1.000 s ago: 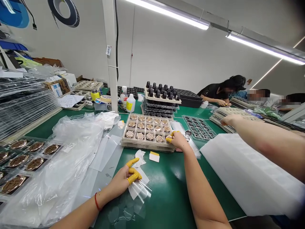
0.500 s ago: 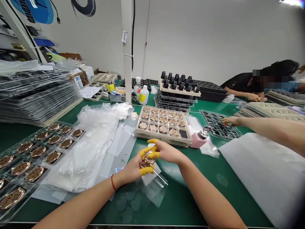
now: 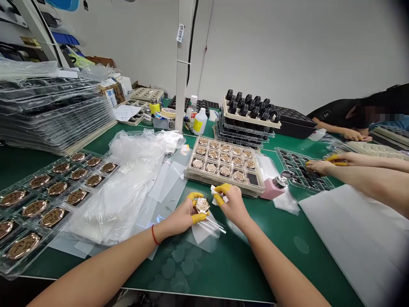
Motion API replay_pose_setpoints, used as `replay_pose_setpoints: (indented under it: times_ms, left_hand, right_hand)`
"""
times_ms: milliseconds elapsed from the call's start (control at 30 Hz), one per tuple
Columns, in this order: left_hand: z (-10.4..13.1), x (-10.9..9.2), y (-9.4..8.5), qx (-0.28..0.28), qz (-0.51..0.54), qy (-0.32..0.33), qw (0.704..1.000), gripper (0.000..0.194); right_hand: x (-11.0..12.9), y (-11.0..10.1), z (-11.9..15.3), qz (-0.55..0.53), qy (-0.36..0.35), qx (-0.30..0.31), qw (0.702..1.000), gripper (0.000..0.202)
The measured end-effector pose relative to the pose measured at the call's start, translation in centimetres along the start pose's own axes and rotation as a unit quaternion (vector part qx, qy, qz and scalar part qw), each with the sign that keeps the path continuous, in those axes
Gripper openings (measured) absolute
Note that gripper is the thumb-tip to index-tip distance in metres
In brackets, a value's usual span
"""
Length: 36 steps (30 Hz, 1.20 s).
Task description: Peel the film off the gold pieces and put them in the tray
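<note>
My left hand (image 3: 185, 214), in yellow finger cots, grips a rose-gold watch case (image 3: 202, 206) by its edges, its marked back facing me. Just to the right, my right hand (image 3: 231, 201) pinches a small white wipe (image 3: 214, 195), apart from the case. Under my left hand lie a clear plastic bag (image 3: 209, 243) and a white paper piece (image 3: 201, 230). Beyond my hands stands a stack of clear trays (image 3: 220, 180) holding similar cases in rows, with one dark slot at its near right corner.
Left are a tray of rose-gold cases (image 3: 76, 198), plastic bags (image 3: 124, 200) and stacked trays (image 3: 57, 115). A pink pump bottle (image 3: 271, 192) stands right of the tray stack. A co-worker's hands (image 3: 322, 165) are over a dark-part tray (image 3: 292, 172); white sheets (image 3: 348, 238) lie nearer.
My right hand has moved right, away from the watch case, with the wipe between its fingers. The case now shows its back fully. A co-worker's second hand has come over the right-hand tray.
</note>
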State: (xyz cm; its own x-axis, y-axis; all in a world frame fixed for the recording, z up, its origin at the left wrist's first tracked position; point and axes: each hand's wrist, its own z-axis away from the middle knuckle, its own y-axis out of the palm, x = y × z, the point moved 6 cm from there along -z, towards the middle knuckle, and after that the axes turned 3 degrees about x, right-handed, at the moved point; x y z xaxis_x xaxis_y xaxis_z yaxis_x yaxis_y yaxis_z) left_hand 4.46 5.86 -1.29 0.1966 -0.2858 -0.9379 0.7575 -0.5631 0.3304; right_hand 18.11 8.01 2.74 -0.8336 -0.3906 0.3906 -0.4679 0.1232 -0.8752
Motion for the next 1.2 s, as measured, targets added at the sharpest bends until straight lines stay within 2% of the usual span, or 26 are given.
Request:
replay_pose_setpoints:
  times_ms: [33,100,200,267,367,467,533,667,800,867,967,1067,1133,1200]
  left_hand:
    - [0.0,-0.1,0.0,0.000,-0.005,0.000,1.000,0.051]
    - [0.0,-0.2,0.0,0.000,-0.021,0.005,1.000,0.049]
    - [0.0,-0.4,0.1,-0.007,-0.078,0.010,0.997,0.046]
    - [0.0,-0.4,0.1,-0.016,-0.108,0.013,0.994,0.043]
    - [0.0,-0.2,-0.1,-0.037,-0.100,0.012,0.994,0.045]
    - [0.1,-0.1,-0.4,-0.052,-0.123,0.009,0.991,0.047]
    - [0.1,0.0,-0.3,-0.041,-0.141,0.004,0.989,0.046]
    - [0.2,-0.1,-0.2,-0.047,-0.109,0.013,0.993,0.047]
    - [0.2,-0.1,-0.4,-0.066,-0.118,0.026,0.991,0.049]
    - [0.0,0.1,-0.7,-0.075,-0.115,0.019,0.990,0.049]
    - [-0.2,-0.1,-1.8,-0.130,-0.087,0.027,0.987,0.051]
    - [-0.4,-1.1,-3.1,-0.178,-0.044,0.053,0.982,0.056]
    - [-0.3,-1.8,-3.6,-0.191,-0.019,0.057,0.980,0.058]
    - [-0.1,-2.6,-3.6,-0.190,-0.015,0.054,0.980,0.058]
  right_hand:
    - [0.6,-0.9,0.4,-0.027,-0.023,-0.019,0.999,0.006]
    - [2.1,-1.5,1.2,-0.066,-0.079,-0.017,0.995,0.006]
    - [3.9,-0.4,1.9,-0.083,-0.151,0.032,0.985,0.012]
    - [4.1,0.2,1.9,-0.085,-0.161,0.037,0.983,0.016]
    - [3.5,0.2,1.6,-0.088,-0.146,0.020,0.985,0.018]
    - [3.8,0.1,1.7,-0.091,-0.171,0.051,0.980,0.017]
    - [4.2,0.1,1.8,-0.093,-0.185,0.063,0.976,0.017]
    - [4.1,-0.1,1.9,-0.105,-0.155,0.020,0.982,0.016]
    - [4.3,0.5,2.0,-0.095,-0.167,0.033,0.981,0.015]
    - [3.2,0.3,1.5,-0.098,-0.119,0.012,0.988,0.012]
    - [0.5,-0.6,0.9,-0.140,-0.003,-0.026,0.990,0.011]
    - [-0.5,-0.8,0.9,-0.194,0.031,0.015,0.980,0.021]
    - [-0.2,0.0,1.3,-0.232,0.033,0.072,0.969,0.034]
    - [-0.1,1.0,1.7,-0.288,0.066,0.119,0.948,0.035]
